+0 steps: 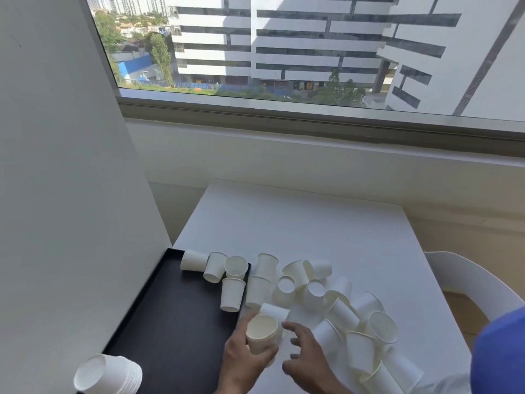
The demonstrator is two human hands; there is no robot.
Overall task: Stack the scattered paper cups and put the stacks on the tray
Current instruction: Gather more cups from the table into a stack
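My left hand (pixel 241 362) grips a short stack of white paper cups (pixel 262 334), mouth up, just right of the black tray (pixel 170 322). My right hand (pixel 306 356) hovers beside it, fingers spread, holding nothing. Several loose cups (pixel 315 294) lie scattered over the white table, most tipped on their sides. A few more cups (pixel 216 265) rest on the tray's far right corner. A tall stack of cups (pixel 108 375) lies on its side at the tray's near left corner.
The white table (pixel 312 223) stands against a white wall (pixel 56 194) on the left, under a window. A white chair (pixel 477 282) stands at the table's right. A blue sleeve (pixel 500 354) fills the lower right corner.
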